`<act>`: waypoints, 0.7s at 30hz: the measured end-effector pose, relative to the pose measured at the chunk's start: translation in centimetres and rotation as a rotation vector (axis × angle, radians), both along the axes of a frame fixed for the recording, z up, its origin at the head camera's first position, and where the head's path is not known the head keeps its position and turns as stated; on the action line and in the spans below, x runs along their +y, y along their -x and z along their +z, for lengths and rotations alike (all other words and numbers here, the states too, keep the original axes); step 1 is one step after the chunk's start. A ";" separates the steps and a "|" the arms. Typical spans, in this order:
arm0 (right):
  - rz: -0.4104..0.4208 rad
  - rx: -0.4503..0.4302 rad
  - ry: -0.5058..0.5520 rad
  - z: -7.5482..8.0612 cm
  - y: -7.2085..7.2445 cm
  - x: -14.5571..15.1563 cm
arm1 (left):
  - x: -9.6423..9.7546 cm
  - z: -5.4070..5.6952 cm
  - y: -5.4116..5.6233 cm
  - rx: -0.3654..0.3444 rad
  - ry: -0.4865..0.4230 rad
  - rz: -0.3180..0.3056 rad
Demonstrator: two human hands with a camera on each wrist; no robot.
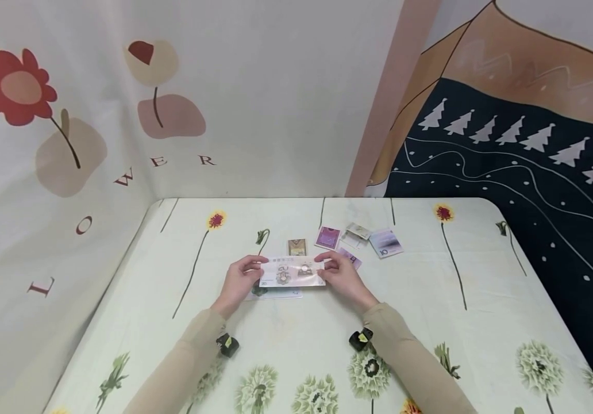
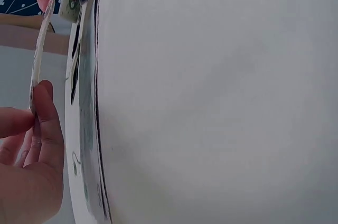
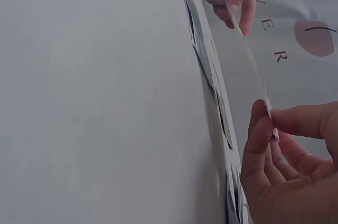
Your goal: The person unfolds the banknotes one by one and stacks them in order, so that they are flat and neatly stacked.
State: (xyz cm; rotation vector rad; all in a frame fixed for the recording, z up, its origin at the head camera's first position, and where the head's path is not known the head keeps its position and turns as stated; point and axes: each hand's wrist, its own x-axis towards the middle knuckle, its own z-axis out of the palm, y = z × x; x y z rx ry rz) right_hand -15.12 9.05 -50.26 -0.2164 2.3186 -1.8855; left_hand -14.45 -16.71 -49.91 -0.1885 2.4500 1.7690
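Note:
In the head view a pale pinkish banknote (image 1: 293, 272) is stretched out level between both hands. My left hand (image 1: 238, 280) pinches its left end between thumb and fingers, and my right hand (image 1: 349, 279) does the same at the right end. The left wrist view shows the banknote (image 2: 38, 60) edge-on, raised off the table, with the left hand (image 2: 39, 152) at its near end. From the right wrist the note (image 3: 252, 63) looks slightly bowed, gripped by the right hand (image 3: 288, 160). Beneath it lies another banknote (image 1: 281, 294), partly covered in the head view.
Behind the hands lie a brownish folded note (image 1: 297, 247), a purple folded note (image 1: 327, 237), a pale creased note (image 1: 357, 232) and a bluish note marked 10 (image 1: 387, 244). Another purple note (image 1: 350, 257) shows beside the right hand. A flower-patterned cloth (image 1: 410, 276) covers the table.

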 end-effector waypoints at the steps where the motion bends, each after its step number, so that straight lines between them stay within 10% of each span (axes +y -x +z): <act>1: 0.005 -0.006 -0.002 -0.1 0.1 -0.2 | -0.2 0.0 -0.1 -0.003 0.005 0.001; 21: 0.121 -0.018 -0.159 -0.5 -0.2 -3.1 | -3.8 -0.2 -1.2 0.057 0.139 -0.009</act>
